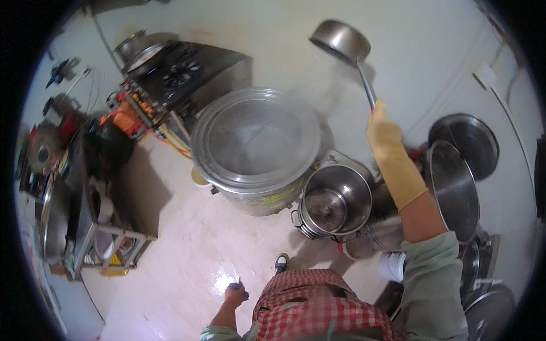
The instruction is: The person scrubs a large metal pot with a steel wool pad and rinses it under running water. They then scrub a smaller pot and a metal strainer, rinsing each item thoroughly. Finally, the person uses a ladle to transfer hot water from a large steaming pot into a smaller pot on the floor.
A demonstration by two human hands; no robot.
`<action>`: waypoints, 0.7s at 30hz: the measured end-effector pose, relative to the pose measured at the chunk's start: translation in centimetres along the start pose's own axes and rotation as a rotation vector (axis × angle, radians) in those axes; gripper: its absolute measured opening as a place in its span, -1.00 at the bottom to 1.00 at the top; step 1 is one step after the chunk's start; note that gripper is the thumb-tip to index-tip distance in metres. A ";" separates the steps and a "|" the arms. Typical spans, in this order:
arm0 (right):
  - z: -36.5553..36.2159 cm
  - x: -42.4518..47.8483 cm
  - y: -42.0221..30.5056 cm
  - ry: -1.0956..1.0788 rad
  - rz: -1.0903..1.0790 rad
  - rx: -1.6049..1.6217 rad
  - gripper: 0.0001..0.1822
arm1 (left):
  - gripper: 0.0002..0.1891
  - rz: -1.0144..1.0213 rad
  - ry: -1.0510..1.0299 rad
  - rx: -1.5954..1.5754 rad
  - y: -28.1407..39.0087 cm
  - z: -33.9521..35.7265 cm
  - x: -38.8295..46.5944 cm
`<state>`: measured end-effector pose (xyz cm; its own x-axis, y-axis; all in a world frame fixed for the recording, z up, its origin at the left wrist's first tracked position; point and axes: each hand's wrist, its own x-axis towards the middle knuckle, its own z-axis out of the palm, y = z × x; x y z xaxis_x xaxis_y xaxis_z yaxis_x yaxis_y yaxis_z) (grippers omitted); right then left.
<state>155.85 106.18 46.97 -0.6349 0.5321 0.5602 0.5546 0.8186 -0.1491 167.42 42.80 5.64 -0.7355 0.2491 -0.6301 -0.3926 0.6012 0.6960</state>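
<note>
My right hand, in a yellow rubber glove, is stretched out ahead and grips a long-handled metal dipper by its handle. The dipper's bowl is tilted in front of the pale wall. Low at my left side, my bare left hand is closed around a small dark crumpled thing, perhaps a cloth. Before me stands a very large metal pot with a clouded, see-through lid on it. To its right, an open steel stockpot with a stained bottom sits on other nested pots.
A black gas stove with pans stands at the back left. Down the left side runs a metal rack loaded with kitchenware. Large pans and a white bucket crowd the right. Hoses run beside the large pot; the pale floor shines.
</note>
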 end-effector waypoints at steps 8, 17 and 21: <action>-25.0 -4.8 13.8 -0.029 0.703 0.428 -0.46 | -0.81 0.097 -0.261 -0.067 11.3 5.2 5.8; -40.0 -37.3 40.9 -0.377 1.529 -0.361 -0.65 | -0.57 0.220 -0.549 0.361 12.5 10.7 5.0; -36.5 -47.4 49.5 -0.454 1.649 -0.571 -0.62 | -0.67 0.278 -0.463 0.569 16.4 13.1 2.5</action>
<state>233.03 113.56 42.78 0.6757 0.7279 -0.1164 0.7364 -0.6737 0.0614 166.39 63.27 10.94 -0.4115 0.6631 -0.6253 0.2074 0.7362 0.6442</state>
